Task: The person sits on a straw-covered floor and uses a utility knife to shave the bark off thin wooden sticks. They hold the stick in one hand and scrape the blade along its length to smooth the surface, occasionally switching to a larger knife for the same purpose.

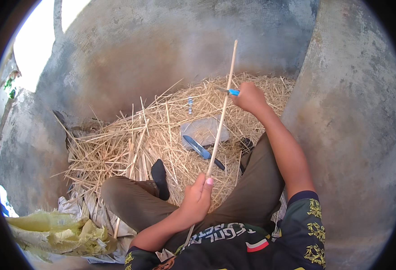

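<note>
A long, thin, pale wooden stick (223, 117) slants up and away from my lap. My left hand (197, 198) is closed around its lower part, thumb along it, while its tail end passes below the hand toward my shirt. My right hand (250, 97), farther off, grips a small blue-handled knife (233, 92). The short blade of that knife crosses the stick and touches it below its far tip. Beneath the stick, a larger kitchen knife (197, 146) with a dark blade and black handle lies partly on a flat grey block (200, 128).
Pale shavings and split strips (130, 144) cover the floor ahead, with a small blue-and-white packet (190, 104) on them. Worn grey walls (351, 112) rise in front and on the right. A torn yellowish sack (63, 231) lies at lower left. My crossed legs (137, 200) flank the work area.
</note>
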The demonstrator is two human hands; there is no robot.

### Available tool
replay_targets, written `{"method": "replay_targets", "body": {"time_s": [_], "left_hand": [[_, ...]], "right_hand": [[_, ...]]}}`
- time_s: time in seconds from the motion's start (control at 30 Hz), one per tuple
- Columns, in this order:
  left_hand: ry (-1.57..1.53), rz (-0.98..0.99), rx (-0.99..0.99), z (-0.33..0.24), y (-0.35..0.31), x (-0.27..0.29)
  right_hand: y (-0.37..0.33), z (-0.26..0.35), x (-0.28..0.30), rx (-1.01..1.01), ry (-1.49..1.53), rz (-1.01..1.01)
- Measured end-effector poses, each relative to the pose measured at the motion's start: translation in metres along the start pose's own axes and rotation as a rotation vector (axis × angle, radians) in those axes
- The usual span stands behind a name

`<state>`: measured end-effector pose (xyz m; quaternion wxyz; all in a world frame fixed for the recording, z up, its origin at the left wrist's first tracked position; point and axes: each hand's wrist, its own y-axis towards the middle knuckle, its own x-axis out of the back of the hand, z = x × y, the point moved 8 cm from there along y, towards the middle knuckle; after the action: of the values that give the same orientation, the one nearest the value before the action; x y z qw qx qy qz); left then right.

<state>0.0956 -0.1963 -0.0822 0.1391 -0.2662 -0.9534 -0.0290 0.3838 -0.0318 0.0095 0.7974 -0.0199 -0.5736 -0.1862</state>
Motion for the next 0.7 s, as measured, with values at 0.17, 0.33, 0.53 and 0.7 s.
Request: {"method": "replay_targets", "body": {"time_s": [0.17,0.33,0.53,0.7], "left_hand": [[0.073,-0.028,-0.009,-0.009,0.004,0.006],[0.084,0.022,0.007,-0.005,0.003,0.001],[0.093,0.065,0.032,0.001,0.0,-0.005],[0.135,0.24,0.064,0.01,-0.036,-0.025]], "right_hand": [[0.016,0.002,-0.008,-0.031,-0.078,-0.089],[0.038,-0.051,0.0,-0.296,-0.008,-0.123],[0.064,-0.097,-0.009,-0.425,-0.068,-0.095],[0.078,-0.239,-0.01,-0.636,-0.004,-0.292]]}}
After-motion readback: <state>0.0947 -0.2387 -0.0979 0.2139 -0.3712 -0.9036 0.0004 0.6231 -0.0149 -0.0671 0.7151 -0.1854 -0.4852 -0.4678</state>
